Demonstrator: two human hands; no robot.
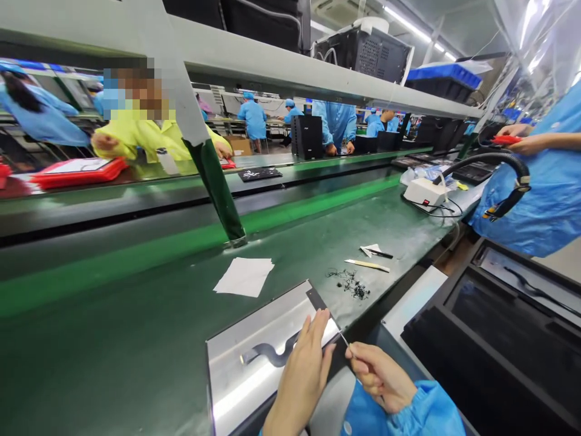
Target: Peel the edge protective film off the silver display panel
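A flat silver display panel [236, 387] with a dark edge strip lies on the green bench in front of me. A dark curved flat cable [267, 351] runs across its back. My left hand [306, 360] rests on the panel's right part with its fingers stretched out, covering one end of the cable. My right hand [379, 372] is closed around a thin, pointed metal tool [344, 338], whose tip meets the panel's right edge near the corner. The tool's handle is hidden in my fingers, so its exact kind does not show.
Black scraps [358, 290], a pale-handled knife [367, 265] and white paper sheets [245, 277] lie beyond the panel. To my right stands a black tray [490, 351] holding more panels. A green-wrapped post [218, 194] rises from the bench. A co-worker in blue [540, 181] stands at right.
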